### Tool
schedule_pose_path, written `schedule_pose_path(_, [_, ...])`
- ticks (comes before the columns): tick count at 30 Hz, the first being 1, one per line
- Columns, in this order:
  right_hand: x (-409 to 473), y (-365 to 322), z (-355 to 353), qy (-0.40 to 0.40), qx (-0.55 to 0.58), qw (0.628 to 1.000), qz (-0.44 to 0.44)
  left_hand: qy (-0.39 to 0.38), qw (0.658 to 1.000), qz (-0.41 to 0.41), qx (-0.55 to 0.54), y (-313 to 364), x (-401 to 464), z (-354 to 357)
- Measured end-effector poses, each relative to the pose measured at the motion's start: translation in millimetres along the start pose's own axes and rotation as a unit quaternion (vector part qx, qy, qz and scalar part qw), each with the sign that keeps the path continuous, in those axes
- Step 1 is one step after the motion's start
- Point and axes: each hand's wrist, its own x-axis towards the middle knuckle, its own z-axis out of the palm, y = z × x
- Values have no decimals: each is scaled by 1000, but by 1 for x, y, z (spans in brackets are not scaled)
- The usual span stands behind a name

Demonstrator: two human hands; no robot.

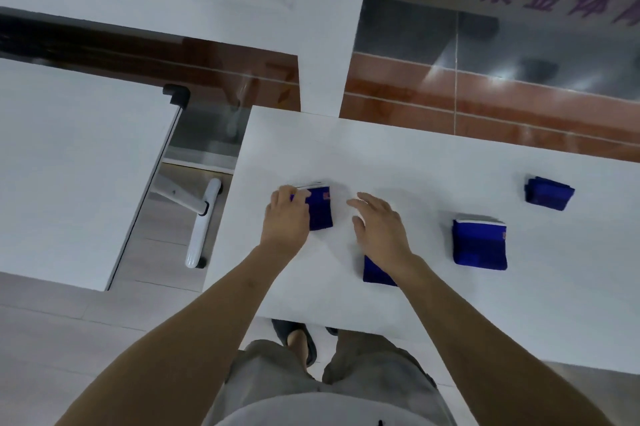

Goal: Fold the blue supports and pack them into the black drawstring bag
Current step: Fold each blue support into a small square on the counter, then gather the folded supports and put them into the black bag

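Nearest, a blue support (pixel 375 271) partly hidden under the right wrist, lying close to the near edge of the white bench (pixel 433 166). Right hand (pixel 379 226) above bare bench top, fingers spread and relaxed, grasping nothing; probably free to reach for the next piece. Left hand (pixel 285 218) laid on the left part of a folded support (pixel 320 207), fingers curved over its far left corner; pressing or pinching cannot be told. Likely placed so to hold the fold flat.

To the right, a second folded support (pixel 479 244) lying apart from the hands, and farther off a third (pixel 549 193), well apart, toward the far right. Folded pieces apparently spread out for pickup one at a time.

Black drawstring bag not in view.

Open bench surface between the hands and beyond them up to the far edge; left bench edge just beside the left hand, floor gap past it.
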Motion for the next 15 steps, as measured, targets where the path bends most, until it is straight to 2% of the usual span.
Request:
schedule_pose_path(2, [-21,15,-5,47,16,999,17,3,997,-19,-74,17,-9,2])
schedule_pose_path(7, [-64,48,-6,104,36,990,89,-100,975,-36,-194,58,-40,35])
schedule_pose_path(9, [-78,59,0,94,49,987,123,-131,966,-56,-216,70,-49,49])
schedule_pose_path(15, [-102,74,20,-20,133,962,236,-192,957,-76,-202,84,-62,85])
